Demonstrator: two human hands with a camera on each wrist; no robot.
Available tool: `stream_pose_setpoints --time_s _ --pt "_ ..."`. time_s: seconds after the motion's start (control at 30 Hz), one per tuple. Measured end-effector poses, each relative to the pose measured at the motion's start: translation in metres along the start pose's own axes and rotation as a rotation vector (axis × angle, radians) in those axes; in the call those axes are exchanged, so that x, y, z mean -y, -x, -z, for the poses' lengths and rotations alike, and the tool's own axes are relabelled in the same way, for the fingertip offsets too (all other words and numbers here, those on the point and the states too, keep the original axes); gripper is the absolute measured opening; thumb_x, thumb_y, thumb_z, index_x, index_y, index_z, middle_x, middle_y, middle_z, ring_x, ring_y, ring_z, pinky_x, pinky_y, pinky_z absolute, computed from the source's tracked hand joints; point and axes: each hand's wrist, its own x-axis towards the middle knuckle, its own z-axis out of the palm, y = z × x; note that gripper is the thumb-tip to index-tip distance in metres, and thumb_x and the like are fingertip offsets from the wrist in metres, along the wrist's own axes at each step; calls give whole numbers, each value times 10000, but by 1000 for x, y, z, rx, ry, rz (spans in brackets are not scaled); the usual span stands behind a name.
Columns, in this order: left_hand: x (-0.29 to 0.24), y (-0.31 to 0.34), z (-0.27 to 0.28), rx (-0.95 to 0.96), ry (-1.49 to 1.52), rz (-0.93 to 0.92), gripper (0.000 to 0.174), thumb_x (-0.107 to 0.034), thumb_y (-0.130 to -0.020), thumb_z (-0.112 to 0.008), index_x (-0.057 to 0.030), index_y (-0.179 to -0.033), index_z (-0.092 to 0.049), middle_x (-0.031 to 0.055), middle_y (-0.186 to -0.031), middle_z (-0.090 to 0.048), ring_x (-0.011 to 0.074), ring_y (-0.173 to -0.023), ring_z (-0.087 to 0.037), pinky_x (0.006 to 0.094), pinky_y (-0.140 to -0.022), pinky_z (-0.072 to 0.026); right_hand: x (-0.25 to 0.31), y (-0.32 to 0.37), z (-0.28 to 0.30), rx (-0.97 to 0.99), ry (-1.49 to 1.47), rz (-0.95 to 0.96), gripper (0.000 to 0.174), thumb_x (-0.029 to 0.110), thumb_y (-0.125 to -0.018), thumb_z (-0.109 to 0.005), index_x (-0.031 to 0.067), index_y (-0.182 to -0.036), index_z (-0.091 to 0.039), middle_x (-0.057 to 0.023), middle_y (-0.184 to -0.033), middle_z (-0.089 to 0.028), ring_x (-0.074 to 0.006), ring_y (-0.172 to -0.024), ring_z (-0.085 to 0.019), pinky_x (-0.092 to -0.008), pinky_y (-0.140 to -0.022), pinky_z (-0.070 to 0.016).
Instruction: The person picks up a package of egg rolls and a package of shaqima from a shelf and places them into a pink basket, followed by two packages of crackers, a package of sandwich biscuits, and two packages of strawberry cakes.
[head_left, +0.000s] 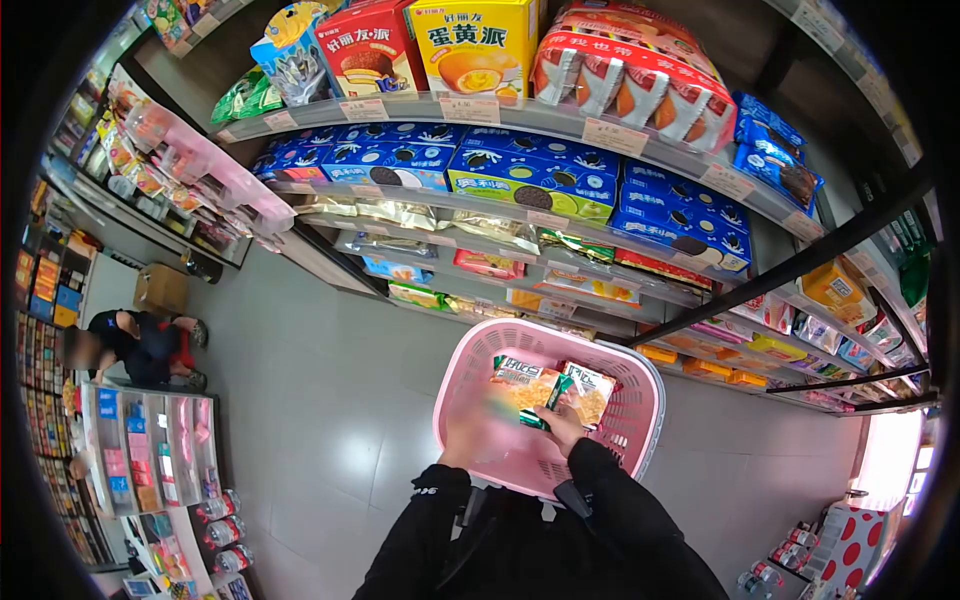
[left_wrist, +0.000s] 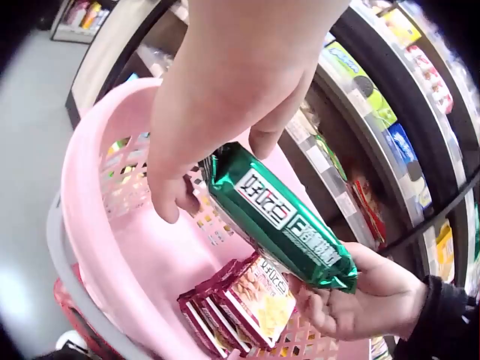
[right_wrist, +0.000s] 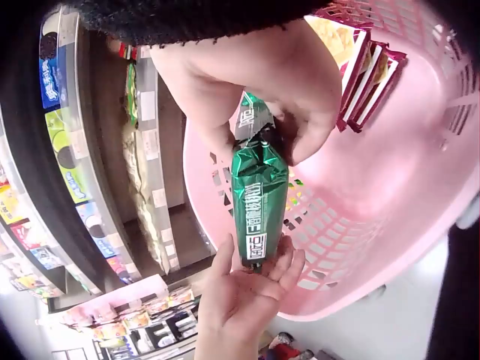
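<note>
A green biscuit packet [left_wrist: 277,214] spans the space between the two hands over the pink basket [head_left: 455,385]. My right hand [head_left: 562,425] grips one end of it; in the right wrist view the thumb and fingers of that hand [right_wrist: 262,97] close round the packet [right_wrist: 259,206]. My left hand [right_wrist: 244,300] is at the other end, palm up, fingers loosely bent against the packet and thumb apart. In the head view a blur partly hides the left hand [head_left: 465,440]. Several maroon-edged packets [left_wrist: 244,304] lie together in the basket, close to the right hand.
Curved shelves [head_left: 560,215] with boxed and bagged snacks rise beyond the basket. On the left, a person [head_left: 145,345] crouches near a cardboard box [head_left: 162,290] and a display case [head_left: 150,450]. Bottled drinks [head_left: 225,532] stand on the grey floor [head_left: 320,370].
</note>
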Motion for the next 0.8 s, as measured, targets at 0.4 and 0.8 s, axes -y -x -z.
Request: stream_pose_setpoints --time_s 0.4,0.8 --pt "49 -75 -1 95 343 145 132 -93 -818 -481 -36 -937 -485 94 -823 -544 215 -768 -526 357 -737 -438 -55 -79 -22 -105 189 63 337 207 -693 -639 -50 -891 -548 -78 -797 -574 -140 -659 -553 -244 -560 -448" --pt "115 -147 -4 75 338 3 283 -48 -761 -518 -69 -1029 -430 109 -952 -499 250 -809 -515 443 -709 -443 -27 10 33 325 437 78 444 108 -767 -526 -48 -1150 -364 -152 -1077 -473 -179 -943 -500 -267 -793 -410"
